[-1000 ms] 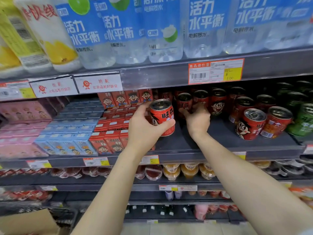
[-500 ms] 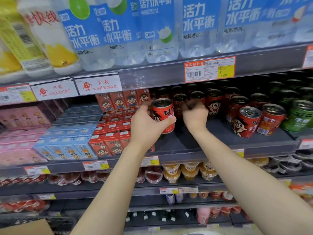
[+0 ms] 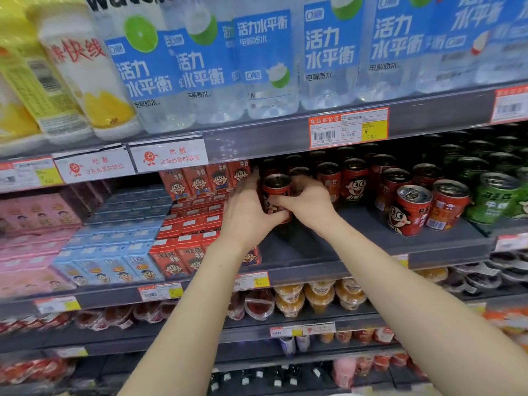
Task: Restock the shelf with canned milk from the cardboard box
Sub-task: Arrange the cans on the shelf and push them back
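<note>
Gripping one upright red milk can (image 3: 276, 184) over the shelf (image 3: 308, 254), the left hand (image 3: 248, 214) wraps its side. The right hand (image 3: 310, 204) curls round the opposite side; more red cans (image 3: 355, 184) stand just behind.

Bright, even store light; dark recess behind the red cans (image 3: 354, 181); motion blur and wide-angle bending toward edges.

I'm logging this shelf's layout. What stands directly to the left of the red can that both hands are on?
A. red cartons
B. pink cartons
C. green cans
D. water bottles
A: the red can, gripped by the left hand and the right hand, sits just to the right of the stacked red cartons.
</note>
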Tool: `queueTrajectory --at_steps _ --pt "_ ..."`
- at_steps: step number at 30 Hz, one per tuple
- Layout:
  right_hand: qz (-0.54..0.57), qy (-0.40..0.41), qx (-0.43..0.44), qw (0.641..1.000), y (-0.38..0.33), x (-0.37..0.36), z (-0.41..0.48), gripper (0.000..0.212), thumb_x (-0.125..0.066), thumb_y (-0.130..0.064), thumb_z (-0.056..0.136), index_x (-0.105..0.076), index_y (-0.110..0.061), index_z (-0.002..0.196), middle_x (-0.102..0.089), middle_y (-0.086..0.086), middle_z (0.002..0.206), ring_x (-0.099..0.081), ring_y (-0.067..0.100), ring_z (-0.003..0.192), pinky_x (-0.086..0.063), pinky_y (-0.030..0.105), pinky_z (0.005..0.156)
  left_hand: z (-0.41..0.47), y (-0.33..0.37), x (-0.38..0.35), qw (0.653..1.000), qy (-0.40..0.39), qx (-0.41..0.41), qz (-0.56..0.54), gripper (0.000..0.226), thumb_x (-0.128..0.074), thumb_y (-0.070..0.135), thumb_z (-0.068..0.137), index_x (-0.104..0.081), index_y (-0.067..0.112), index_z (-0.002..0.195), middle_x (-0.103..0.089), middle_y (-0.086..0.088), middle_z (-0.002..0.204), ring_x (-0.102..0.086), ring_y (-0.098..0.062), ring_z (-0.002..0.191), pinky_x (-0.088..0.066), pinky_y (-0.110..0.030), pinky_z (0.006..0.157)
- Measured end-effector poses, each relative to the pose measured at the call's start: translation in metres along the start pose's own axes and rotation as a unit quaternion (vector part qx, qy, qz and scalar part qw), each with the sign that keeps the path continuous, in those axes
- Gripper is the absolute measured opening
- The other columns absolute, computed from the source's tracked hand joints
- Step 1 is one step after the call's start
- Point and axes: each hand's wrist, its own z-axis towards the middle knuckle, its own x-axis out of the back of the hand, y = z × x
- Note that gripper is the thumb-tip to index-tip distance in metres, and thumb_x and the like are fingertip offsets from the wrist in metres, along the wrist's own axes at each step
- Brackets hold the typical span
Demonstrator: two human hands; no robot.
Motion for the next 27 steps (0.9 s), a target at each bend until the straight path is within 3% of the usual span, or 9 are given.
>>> queueTrajectory --at_steps 5,8,10,14,27 --pt "-0.067 0.054 -0.001 0.996 0.018 -0.023 0.015 0.047 -0.087 -0.036 0.073 -0.071 -0.016 0.112 -0.074 0.001 0.109 -0.068 0.018 0.102 -0.043 0.02 0.077 -0.005 -0.01 0.011 0.999 0.023 0.007 0.046 0.085 -0.075 0.052 0.08 -0.038 0.023 0.152 -0.054 -0.008 0.144 -0.05 -0.034 0.133 -0.042 -0.052 0.111" --pt "-0.086 0.069 -0.015 0.994 0.025 -0.037 0.02 0.051 -0.086 -0.034 0.074 -0.068 -0.014 0.117 -0.072 0.005 0.115 -0.066 0.022 0.107 -0.041 0.02 0.078 -0.008 -0.019 0.016 0.999 0.024 0.012 0.026 0.084 -0.073 0.05 0.085 -0.036 0.023 0.155 -0.05 -0.007 0.15 -0.047 -0.032 0.137 -0.038 -0.052 0.115" --pt "-0.088 0.095 -0.006 0.992 0.031 -0.046 0.02 0.057 -0.087 -0.037 0.071 -0.065 -0.013 0.118 -0.07 0.007 0.116 -0.065 0.026 0.11 -0.047 0.026 0.083 -0.01 -0.024 0.018 1.0 0.024 0.018 0.008 0.08 -0.073 0.048 0.088 -0.037 0.022 0.155 -0.05 -0.007 0.151 -0.046 -0.03 0.139 -0.037 -0.049 0.117" --pt "-0.104 0.163 0.007 0.981 0.037 -0.061 0.013 0.069 -0.089 -0.035 0.07 -0.055 -0.005 0.122 -0.055 0.016 0.125 -0.061 0.035 0.106 -0.054 0.042 0.083 -0.012 -0.029 0.022 0.999 0.036 0.02 -0.014 0.073 -0.071 0.048 0.09 -0.043 0.023 0.152 -0.053 -0.004 0.147 -0.048 -0.025 0.137 -0.04 -0.044 0.115" --pt "-0.183 0.207 -0.007 0.961 0.026 -0.067 0.017 0.043 -0.077 -0.029 0.083 -0.064 -0.012 0.12 -0.071 0.012 0.109 -0.067 0.034 0.102 -0.054 0.038 0.077 -0.022 -0.04 0.028 0.998 0.043 0.028 -0.031 0.06 -0.068 0.044 0.092 -0.049 0.023 0.145 -0.056 -0.002 0.137 -0.052 -0.025 0.129 -0.043 -0.044 0.111"
